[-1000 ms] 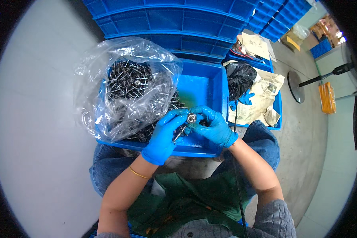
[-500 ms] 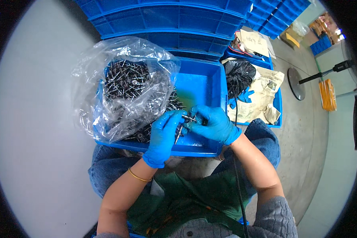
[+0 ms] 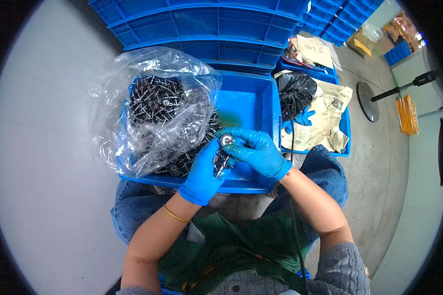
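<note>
Both grips [image 3: 234, 156] on metal part [image 3: 225, 147], beside bag [image 3: 152, 108]

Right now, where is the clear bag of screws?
In the head view, the clear bag fills the left half of the blue bin, just left of both gloved hands.

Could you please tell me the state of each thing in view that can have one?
Clear bag: open, full of dark metal parts.
Blue bin: open, on lap.
Small metal part: held in both hands.
Left hand: gloved, gripping.
Right hand: gloved, gripping.
Black bag: bunched.
</note>
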A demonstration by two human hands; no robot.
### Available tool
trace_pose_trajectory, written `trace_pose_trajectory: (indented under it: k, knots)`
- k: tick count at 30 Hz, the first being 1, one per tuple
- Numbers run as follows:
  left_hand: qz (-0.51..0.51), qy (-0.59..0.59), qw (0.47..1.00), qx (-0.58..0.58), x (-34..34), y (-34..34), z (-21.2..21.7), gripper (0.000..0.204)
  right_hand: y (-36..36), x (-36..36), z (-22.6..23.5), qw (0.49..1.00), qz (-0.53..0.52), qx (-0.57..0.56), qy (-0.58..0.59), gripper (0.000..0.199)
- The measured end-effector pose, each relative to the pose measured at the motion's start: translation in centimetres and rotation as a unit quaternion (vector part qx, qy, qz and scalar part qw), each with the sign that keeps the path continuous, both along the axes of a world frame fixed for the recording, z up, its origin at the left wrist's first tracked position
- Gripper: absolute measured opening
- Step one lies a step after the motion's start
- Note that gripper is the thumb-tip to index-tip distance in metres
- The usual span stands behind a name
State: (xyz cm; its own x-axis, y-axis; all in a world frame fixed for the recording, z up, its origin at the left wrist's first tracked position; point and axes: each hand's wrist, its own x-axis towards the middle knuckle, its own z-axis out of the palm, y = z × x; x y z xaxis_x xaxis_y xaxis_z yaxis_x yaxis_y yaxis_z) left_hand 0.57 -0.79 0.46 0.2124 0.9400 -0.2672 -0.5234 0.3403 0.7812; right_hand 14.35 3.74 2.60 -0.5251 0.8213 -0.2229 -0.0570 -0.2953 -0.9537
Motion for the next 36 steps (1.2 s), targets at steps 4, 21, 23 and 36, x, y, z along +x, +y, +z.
trace_pose_trajectory:
  k: [4,21,23,36]
  knots:
    - [-0.058,0.197,0.964,0.167,-0.9,-0.5,0.1,0.047,0.1,0.4,0.9,0.999,0.029,-0.033,0.019,0.029]
    - [-0.102,0.152,0.975,0.125,-1.1,-0.3,0.6,0.061,0.9,1.4,0.6,0.994,0.062,-0.083,0.03,0.022]
    - [-0.069,0.154,0.976,0.135,-0.8,-0.4,0.2,0.051,0.8,1.5,0.5,0.993,0.07,-0.087,0.036,0.026]
    - [-0.055,0.161,0.973,0.157,-0.6,-0.2,0.7,0.045,0.8,1.4,0.5,0.996,0.07,-0.049,0.01,0.029]
